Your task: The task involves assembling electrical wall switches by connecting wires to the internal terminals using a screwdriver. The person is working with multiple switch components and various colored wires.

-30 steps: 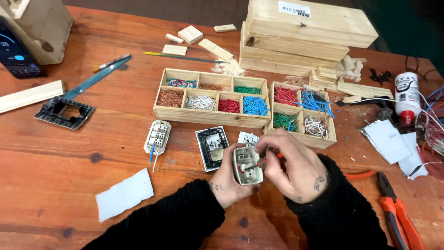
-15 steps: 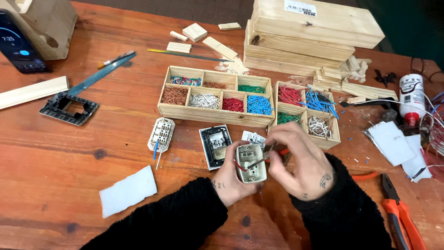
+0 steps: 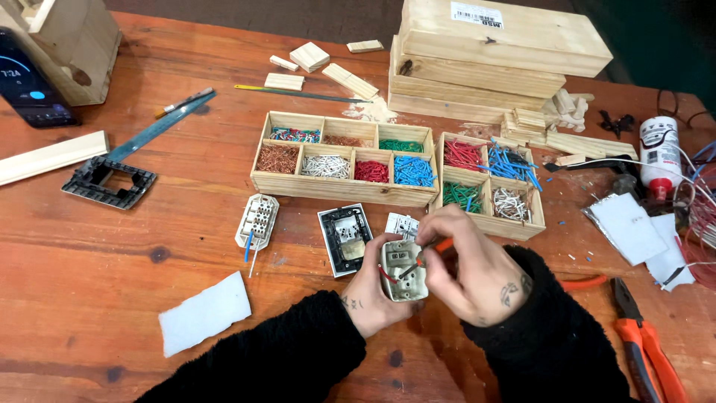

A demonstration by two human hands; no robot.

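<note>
My left hand [image 3: 373, 287] cups a small cream-coloured switch module [image 3: 403, 269] from below, its back facing up. A short red wire sticks out of the module. My right hand [image 3: 470, 265] pinches a thin tool with an orange handle [image 3: 443, 245], tip pressed into the module. Just beyond the hands lie a black-framed switch [image 3: 344, 239], a small white part [image 3: 403, 224] and a white switch body [image 3: 257, 220] with a blue wire.
Two wooden compartment trays [image 3: 339, 186] [image 3: 488, 220] hold sorted coloured wire bits. Orange-handled pliers [image 3: 641, 339] lie at the right, white paper [image 3: 205, 312] at the left. A black frame [image 3: 108, 181], a ruler, wooden boxes [image 3: 485, 52], a phone [image 3: 30, 82] and a glue bottle [image 3: 660, 153] stand farther off.
Both hands and the module have stayed close together, shifting slightly. The right hand's tool now points into the module's back.
</note>
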